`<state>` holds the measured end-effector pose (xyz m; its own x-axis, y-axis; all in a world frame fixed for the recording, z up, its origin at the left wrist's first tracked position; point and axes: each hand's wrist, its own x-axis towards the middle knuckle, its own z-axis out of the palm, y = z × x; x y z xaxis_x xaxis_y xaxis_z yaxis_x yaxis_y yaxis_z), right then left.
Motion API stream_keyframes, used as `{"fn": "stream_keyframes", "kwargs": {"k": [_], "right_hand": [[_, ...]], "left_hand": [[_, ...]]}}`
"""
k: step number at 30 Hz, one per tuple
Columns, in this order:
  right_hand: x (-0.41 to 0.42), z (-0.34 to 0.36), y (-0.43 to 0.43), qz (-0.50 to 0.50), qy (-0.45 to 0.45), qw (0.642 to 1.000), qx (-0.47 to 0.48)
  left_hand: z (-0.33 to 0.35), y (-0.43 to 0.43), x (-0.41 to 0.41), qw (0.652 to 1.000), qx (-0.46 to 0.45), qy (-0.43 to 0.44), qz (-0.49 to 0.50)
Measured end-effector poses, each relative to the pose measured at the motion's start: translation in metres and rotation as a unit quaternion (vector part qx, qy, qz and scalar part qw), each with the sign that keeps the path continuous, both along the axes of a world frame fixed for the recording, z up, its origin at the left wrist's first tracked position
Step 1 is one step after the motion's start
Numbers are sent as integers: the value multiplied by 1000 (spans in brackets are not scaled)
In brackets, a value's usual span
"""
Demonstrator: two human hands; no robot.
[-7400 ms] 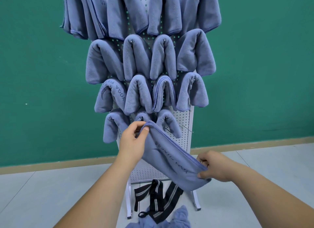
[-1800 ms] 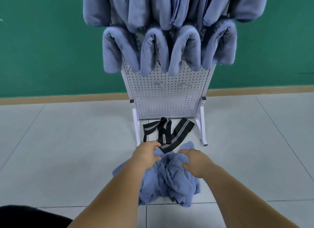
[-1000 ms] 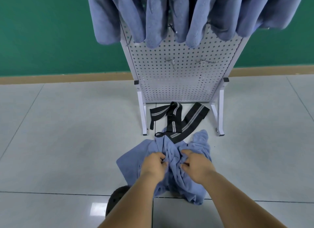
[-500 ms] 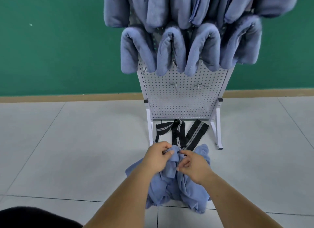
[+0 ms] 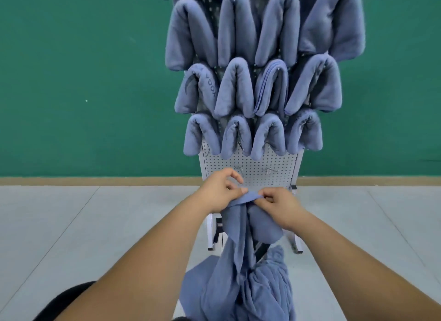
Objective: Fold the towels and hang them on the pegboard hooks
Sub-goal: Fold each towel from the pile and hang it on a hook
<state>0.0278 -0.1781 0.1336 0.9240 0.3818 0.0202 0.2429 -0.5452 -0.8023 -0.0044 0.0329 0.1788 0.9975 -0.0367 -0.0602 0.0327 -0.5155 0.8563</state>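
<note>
A blue-grey microfibre towel (image 5: pixel 239 216) hangs bunched from two bare hands in front of the white perforated metal pegboard (image 5: pixel 253 164), level with the board's bare lower panel and below its lowest row of hung cloth. The towel's top edge is stretched short between the hands; the rest trails down to a crumpled heap of matching blue-grey towels (image 5: pixel 265 287) lying on the floor before the pegboard's feet.

Part of a black strap (image 5: pixel 261 249) shows between the trailing towel and the heap, close to the pegboard's base and mostly hidden by the cloth. Above, folded blue-grey towels (image 5: pixel 253 81) drape over hooks in crowded rows, covering most of the pegboard; one at the left carries dark lettering. Two small wire hooks (image 5: pixel 268 170) stand uncovered on the bare panel, just beyond the hands.

The pegboard stands on white legs on a pale grey tiled floor (image 5: pixel 95 225), against a dark green wall (image 5: pixel 83 81) edged with a tan skirting strip (image 5: pixel 95 181). A black rounded shape (image 5: pixel 64 301) sits at the frame's lower left, well apart from the pegboard; what it is cannot be told.

Both forearms reach forward toward the pegboard. The left hand (image 5: pixel 218 193) pinches the towel's edge between thumb and forefinger, its other fingers (image 5: pixel 232 175) arched above. The right hand (image 5: pixel 282 206), just beside it, has its fingers curled and gripping the same edge.
</note>
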Motion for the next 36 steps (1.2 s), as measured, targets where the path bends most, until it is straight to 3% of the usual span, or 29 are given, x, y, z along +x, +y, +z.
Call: {"fn": "stream_keyframes", "kwargs": {"k": [5,7,12,13,16,18,20,22,24,26,30,33,36], "right_hand": [[9,95,-18,-13,-14,997,71],[7,122,-24,-13,-26,995,95],[-1,124,-41,11,-43,991,125],[-1,111,-48,26,-53,995,84],[7,71,-71,63,-76,982,-164],[17,56,-88,40,-68,970,-230],[26,53,-101,5,-61,976,-209],[29,55,-108,-21,-53,987,-151],[28,61,-108,-28,-27,999,-39],[24,70,-99,-20,13,997,69],[18,86,-73,26,23,993,109],[16,86,-60,22,14,996,88],[20,81,-65,-7,59,989,137]], "left_hand": [[66,-12,-4,994,-67,-67,-51],[79,-21,-3,992,-53,-99,-59],[64,-36,6,989,-64,-133,-19],[57,-37,6,989,-78,-129,-3],[42,-33,10,991,-74,-111,29],[38,-27,16,990,-79,-103,50],[35,-22,24,988,-66,-100,99],[29,-16,30,986,12,-83,141],[21,-14,33,984,118,-52,126],[14,-20,33,986,150,-25,72],[15,-51,33,996,-29,-57,-59],[15,-66,36,991,-57,-87,-88],[14,-65,41,990,-82,-106,-46]]}}
